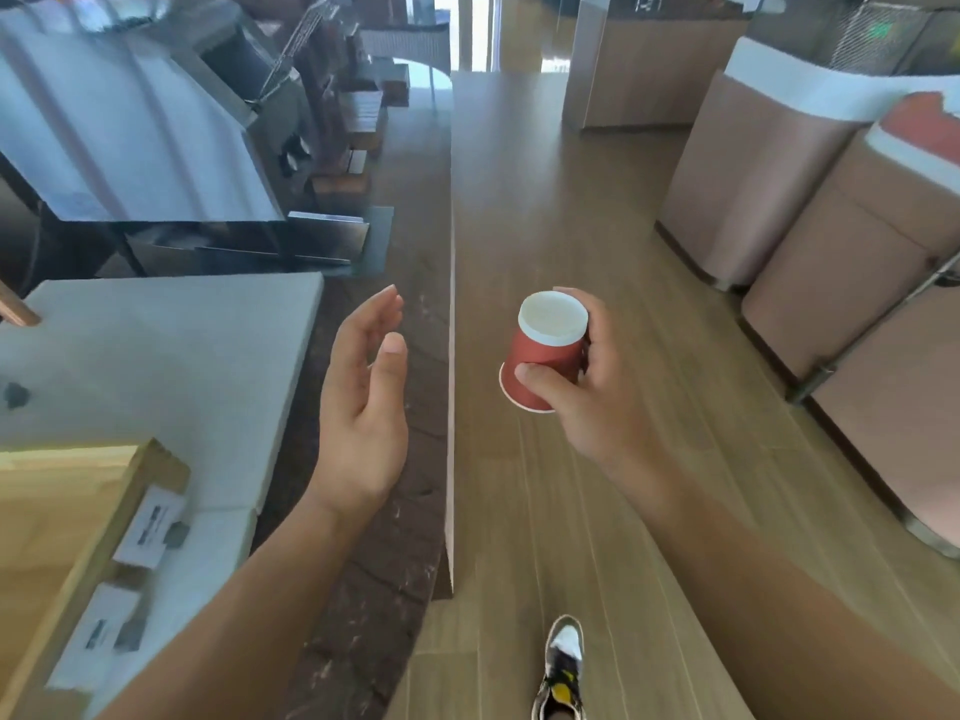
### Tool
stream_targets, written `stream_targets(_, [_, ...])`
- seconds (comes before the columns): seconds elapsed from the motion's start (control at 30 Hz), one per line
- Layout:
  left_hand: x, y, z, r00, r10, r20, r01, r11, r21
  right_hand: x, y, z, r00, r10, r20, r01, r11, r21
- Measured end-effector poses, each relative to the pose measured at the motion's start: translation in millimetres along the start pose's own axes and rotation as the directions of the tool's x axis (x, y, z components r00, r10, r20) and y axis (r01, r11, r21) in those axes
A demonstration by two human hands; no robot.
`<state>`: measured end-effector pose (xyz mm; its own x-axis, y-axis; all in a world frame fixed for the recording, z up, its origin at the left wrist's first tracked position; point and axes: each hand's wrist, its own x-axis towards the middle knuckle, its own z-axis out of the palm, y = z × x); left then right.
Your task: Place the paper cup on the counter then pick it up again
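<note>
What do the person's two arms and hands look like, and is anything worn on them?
Both forearms are bare as far as the picture shows: no sleeve reaches into view. The left hand and the right hand wear no glove, and no ring, watch or bracelet shows on the fingers or wrists. The fingernails are short and unpainted. No marking shows on either arm.

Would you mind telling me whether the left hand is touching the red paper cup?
Apart. The head view shows the left hand open with bare floor between it and the red paper cup, which the right hand grips.
</note>
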<state>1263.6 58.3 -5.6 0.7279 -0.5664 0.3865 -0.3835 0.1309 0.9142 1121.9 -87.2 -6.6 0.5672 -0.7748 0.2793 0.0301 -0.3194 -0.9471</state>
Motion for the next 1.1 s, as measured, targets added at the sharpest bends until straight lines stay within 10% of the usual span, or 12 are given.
stream_targets(0.47, [179.6, -57.5, 146.4, 0.982, -0.041, -0.183, 0.059, 0.994, 0.096, 257.6, 66.2, -63.0, 0.99, -0.068, 0.126, 0.066, 0.998, 0.017])
stream_targets(1.1, [445.1, -194.5, 147.3, 0.921, -0.1, -0.378, 0.11, 0.994, 0.004, 568.4, 148.7, 82.2, 0.947, -0.12, 0.298, 0.121, 0.992, 0.015])
